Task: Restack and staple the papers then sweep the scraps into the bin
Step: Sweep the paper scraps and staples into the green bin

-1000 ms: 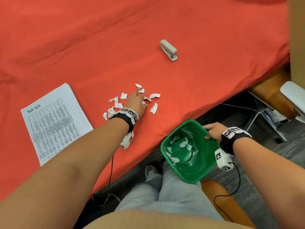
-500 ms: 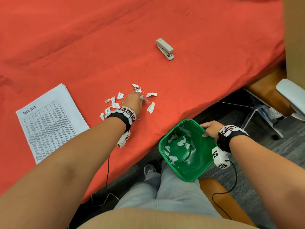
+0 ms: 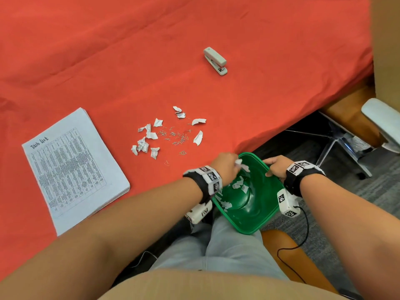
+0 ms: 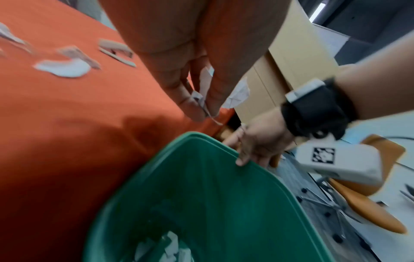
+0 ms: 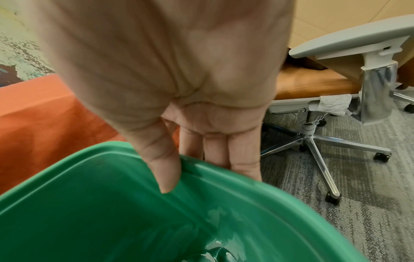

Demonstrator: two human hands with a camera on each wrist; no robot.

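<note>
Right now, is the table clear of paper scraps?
No, several paper scraps lie on the red cloth beyond the green bin, among loose staples.

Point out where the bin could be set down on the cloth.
Bare cloth lies beyond the stapler, between stapler and scraps, and from there to the right edge. Crowded: the scraps and loose staples mid-table, and the paper stack at left.

Bright even light; wrist views motion-blurred
</note>
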